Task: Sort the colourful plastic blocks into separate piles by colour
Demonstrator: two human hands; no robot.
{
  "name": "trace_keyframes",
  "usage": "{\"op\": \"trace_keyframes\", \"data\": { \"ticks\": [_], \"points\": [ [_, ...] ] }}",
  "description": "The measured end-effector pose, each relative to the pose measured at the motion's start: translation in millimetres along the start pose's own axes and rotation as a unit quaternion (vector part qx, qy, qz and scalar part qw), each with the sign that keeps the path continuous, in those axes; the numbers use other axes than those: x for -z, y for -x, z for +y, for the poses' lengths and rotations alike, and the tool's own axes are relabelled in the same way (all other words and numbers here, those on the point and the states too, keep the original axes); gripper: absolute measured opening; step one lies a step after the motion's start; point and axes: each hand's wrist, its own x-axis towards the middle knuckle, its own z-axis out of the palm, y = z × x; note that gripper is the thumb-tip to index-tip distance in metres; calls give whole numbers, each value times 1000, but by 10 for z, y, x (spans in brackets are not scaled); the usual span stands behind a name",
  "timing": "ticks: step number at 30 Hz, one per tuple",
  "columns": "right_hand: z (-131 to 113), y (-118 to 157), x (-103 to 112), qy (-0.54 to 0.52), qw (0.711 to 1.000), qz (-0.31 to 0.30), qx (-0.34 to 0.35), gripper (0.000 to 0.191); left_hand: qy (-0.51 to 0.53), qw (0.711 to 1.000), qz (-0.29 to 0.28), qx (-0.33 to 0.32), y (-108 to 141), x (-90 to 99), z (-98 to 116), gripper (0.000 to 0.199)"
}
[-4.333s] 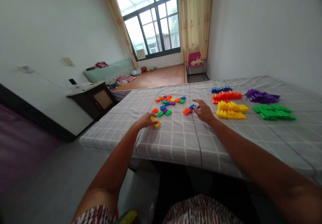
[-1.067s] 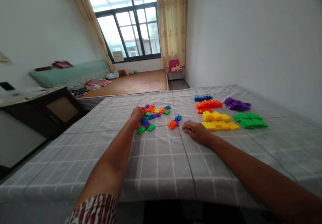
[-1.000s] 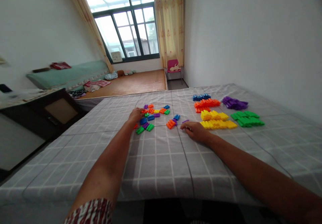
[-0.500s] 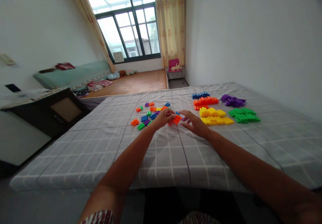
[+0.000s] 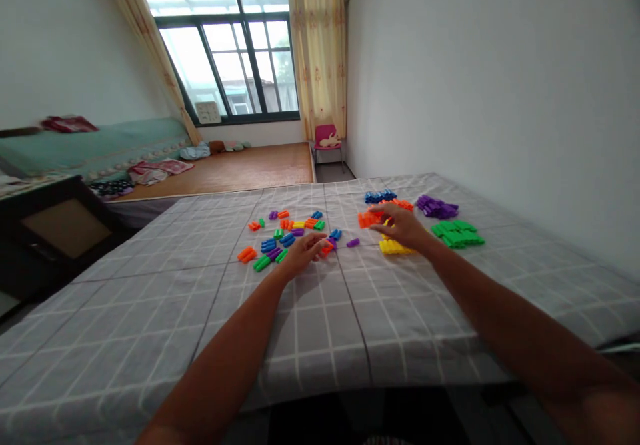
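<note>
Bracketing an orange block (image 5: 368, 220), the right hand (image 5: 401, 226) has thumb and forefinger on either side of it, just beside the orange row (image 5: 401, 203); I cannot tell whether they grip it or have let go. The left hand (image 5: 303, 254) curls its fingers at a second orange block (image 5: 327, 249), near a blue block (image 5: 335, 235); whether they grasp or only touch is unclear. The mixed blocks (image 5: 269, 246) lie scattered to the left on the surface (image 5: 320, 312).

The step in hand looks like adding orange to orange. The next move seems to call for parting the right fingers without nudging the yellow row (image 5: 395, 248) beneath that hand, and a secure left-hand pinch. A lone purple block (image 5: 353, 242) lies between the hands, apart from the purple heap (image 5: 437, 206).
</note>
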Motion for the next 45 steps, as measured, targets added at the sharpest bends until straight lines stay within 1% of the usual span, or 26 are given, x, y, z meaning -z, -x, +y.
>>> {"op": "trace_keyframes", "data": {
  "ticks": [1, 2, 3, 4, 5, 6, 8, 10, 13, 15, 17, 19, 20, 22, 24, 25, 27, 29, 30, 32, 37, 39, 40, 42, 43, 45],
  "points": [
    [189, -70, 188, 38, 998, 26, -43, 37, -14, 1000, 5, -2, -7, 20, -27, 48],
    [394, -130, 358, 77, 993, 34, -88, 35, -26, 1000, 8, -3, -15, 35, -52, 46],
    [601, -175, 497, 112, 985, 20, -133, 32, -35, 999, 10, -5, -23, 46, -73, 44],
    [796, -204, 598, 142, 976, -10, -164, 30, -41, 999, 13, -7, -31, 54, -89, 43],
    [968, -221, 656, 170, 967, -30, -189, 30, -44, 999, 16, -9, -38, 60, -100, 42],
    [1110, -228, 675, 192, 957, -50, -210, 30, -45, 999, 20, -10, -45, 67, -107, 41],
    [1295, -226, 625, 216, 944, -75, -238, 32, -46, 998, 31, -14, -56, 89, -112, 40],
    [1376, -222, 534, 216, 939, -93, -251, 29, -53, 997, 49, -18, -62, 129, -113, 39],
    [1404, -236, 488, 199, 943, -120, -237, 23, -64, 993, 100, -20, -70, 223, -126, 35],
    [1375, -268, 532, 200, 947, -122, -220, 21, -81, 985, 149, -26, -78, 299, -145, 32],
    [1261, -326, 564, 210, 952, -100, -199, 19, -131, 970, 203, -40, -85, 373, -163, 29],
    [1015, -406, 497, 210, 961, -78, -162, 20, -210, 947, 238, -50, -86, 427, -170, 28],
    [840, -448, 408, 199, 968, -78, -133, 20, -250, 936, 241, -50, -81, 443, -169, 28],
    [424, -520, 125, 158, 979, -114, -53, 19, -313, 922, 225, -45, -64, 454, -165, 28],
    [-4, -556, -242, 105, 976, -188, 43, 22, -350, 915, 199, -40, -40, 447, -167, 29],
    [-195, -557, -428, 89, 966, -224, 94, 22, -359, 913, 192, -40, -29, 441, -173, 30],
    [-493, -533, -749, 107, 936, -271, 199, 23, -364, 911, 190, -38, -12, 428, -193, 30],
    [-671, -500, -965, 165, 903, -296, 264, 21, -362, 912, 190, -36, -7, 417, -217, 31],
    [-721, -489, -1033, 197, 890, -305, 276, 19, -361, 913, 188, -36, -8, 412, -229, 31],
    [-764, -486, -1109, 244, 874, -321, 270, 18, -359, 915, 180, -40, -17, 403, -250, 32],
    [-760, -530, -1154, 229, 874, -370, 214, 19, -357, 918, 159, -62, -45, 406, -314, 31],
    [-752, -540, -1125, 219, 879, -374, 198, 23, -356, 919, 160, -61, -51, 420, -340, 31],
    [-736, -547, -1082, 214, 888, -361, 190, 26, -355, 919, 159, -60, -52, 429, -350, 31],
    [-647, -576, -904, 199, 917, -305, 162, 35, -356, 920, 153, -58, -50, 444, -364, 31],
    [-561, -599, -763, 189, 933, -272, 141, 39, -358, 920, 150, -58, -48, 450, -366, 30],
    [-296, -649, -388, 180, 954, -222, 86, 39, -362, 919, 147, -58, -44, 458, -362, 30]
  ]
}}
